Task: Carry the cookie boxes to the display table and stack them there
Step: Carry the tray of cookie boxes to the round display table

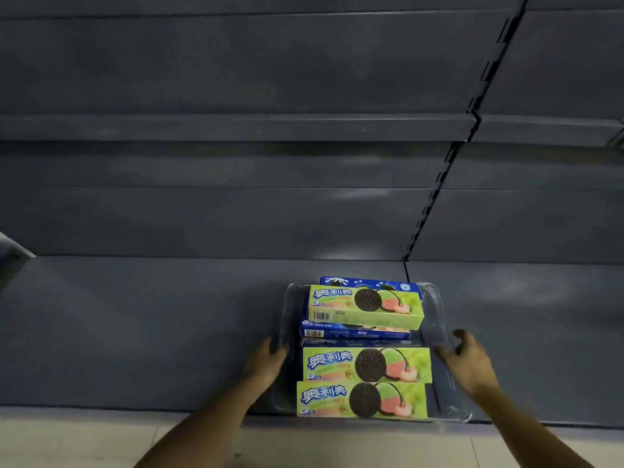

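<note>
A clear plastic tray (436, 309) rests on the lowest dark shelf (135, 332). It holds several cookie boxes. Two green boxes (366, 364) lie at the front, one overlapping the other. Behind them a third green box (366, 304) sits on top of a blue box (354, 332), and another blue box (368, 284) is at the back. My left hand (268, 361) curls over the tray's left rim. My right hand (469, 363) is at the right rim, thumb inside and fingers outside.
Dark grey store shelving fills the view, with a bare upper shelf (236, 128) and a slotted upright (439, 184) at the right. Pale floor tiles (84, 440) run along the bottom. A grey object (11, 256) pokes in at the left edge.
</note>
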`<state>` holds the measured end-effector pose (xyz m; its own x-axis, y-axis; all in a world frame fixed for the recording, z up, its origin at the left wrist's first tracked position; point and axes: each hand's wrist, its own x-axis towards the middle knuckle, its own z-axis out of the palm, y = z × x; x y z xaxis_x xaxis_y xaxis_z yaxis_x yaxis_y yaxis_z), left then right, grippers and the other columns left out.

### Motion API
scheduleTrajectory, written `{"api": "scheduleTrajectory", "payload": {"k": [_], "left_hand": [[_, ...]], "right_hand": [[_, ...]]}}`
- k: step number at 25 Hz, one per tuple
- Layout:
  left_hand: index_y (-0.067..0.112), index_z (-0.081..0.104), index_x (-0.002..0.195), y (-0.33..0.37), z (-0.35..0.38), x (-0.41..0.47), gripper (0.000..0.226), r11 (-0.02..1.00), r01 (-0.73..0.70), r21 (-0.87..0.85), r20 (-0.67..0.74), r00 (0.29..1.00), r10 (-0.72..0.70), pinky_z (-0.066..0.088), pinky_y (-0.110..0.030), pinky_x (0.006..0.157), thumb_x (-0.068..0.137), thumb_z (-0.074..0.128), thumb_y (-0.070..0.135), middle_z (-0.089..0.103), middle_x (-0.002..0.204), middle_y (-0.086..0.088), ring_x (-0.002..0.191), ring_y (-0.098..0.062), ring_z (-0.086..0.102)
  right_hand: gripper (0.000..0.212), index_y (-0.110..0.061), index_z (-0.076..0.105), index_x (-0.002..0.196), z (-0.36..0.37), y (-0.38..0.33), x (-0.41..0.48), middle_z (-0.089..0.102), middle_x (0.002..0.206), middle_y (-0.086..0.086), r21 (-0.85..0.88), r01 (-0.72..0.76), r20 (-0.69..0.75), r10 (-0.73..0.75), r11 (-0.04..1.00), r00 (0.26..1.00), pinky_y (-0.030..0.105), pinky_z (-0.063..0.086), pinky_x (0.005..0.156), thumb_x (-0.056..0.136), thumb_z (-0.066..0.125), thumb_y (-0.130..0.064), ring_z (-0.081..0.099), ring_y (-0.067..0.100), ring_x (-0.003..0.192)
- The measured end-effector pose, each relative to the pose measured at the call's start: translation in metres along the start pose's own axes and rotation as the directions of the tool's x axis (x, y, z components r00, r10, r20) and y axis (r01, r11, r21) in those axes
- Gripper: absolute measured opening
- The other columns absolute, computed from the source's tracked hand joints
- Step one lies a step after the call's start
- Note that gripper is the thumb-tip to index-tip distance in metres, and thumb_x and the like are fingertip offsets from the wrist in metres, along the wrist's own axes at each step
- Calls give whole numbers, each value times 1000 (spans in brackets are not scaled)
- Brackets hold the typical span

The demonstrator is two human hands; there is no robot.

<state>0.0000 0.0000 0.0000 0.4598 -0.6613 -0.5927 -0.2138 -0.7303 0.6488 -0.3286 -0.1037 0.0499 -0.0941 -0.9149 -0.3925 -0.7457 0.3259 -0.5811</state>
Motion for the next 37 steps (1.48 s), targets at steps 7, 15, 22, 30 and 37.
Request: {"api": "scheduleTrajectory", "payload": {"k": [7,15,22,30,37], "left_hand": [[15,56,94,-4,25,9,11,968,-224,114,-190,951,242,47,-30,70,89,57,25,69,87,-7,85,-25,67],[1,62,110,13,3,-39,30,945,-311,97,-284,902,326,44,-29,70,84,64,16,70,87,-14,76,-18,56],[5,60,106,64,-44,-126,24,945,-309,109,-244,913,327,42,-30,67,86,62,18,63,73,-7,72,-24,58],[15,52,88,139,-121,-247,9,890,-430,152,-89,891,445,45,-38,59,87,61,18,58,67,-10,62,-22,53],[13,51,83,174,-159,-319,12,832,-528,169,109,849,517,42,-35,62,83,64,13,59,74,-9,73,-27,55]], "right_hand": [[27,-4,49,107,20,14,12,60,85,14,154,41,-80,-29,987,996,32,40,71,84,62,-7,58,35,81],[21,-11,51,91,-2,12,-22,63,79,16,179,70,-130,-47,981,990,31,39,71,80,66,-3,58,33,77],[20,-10,53,87,-77,-21,-91,59,66,5,163,89,-221,-52,983,974,29,36,67,77,68,-4,54,30,70],[18,-4,50,71,-183,-56,-229,54,62,13,299,-16,-233,89,954,968,30,35,50,71,67,2,42,26,56],[23,-7,48,69,-218,-67,-377,43,60,8,500,-102,-331,298,860,895,15,29,42,69,61,12,36,11,48]]}}
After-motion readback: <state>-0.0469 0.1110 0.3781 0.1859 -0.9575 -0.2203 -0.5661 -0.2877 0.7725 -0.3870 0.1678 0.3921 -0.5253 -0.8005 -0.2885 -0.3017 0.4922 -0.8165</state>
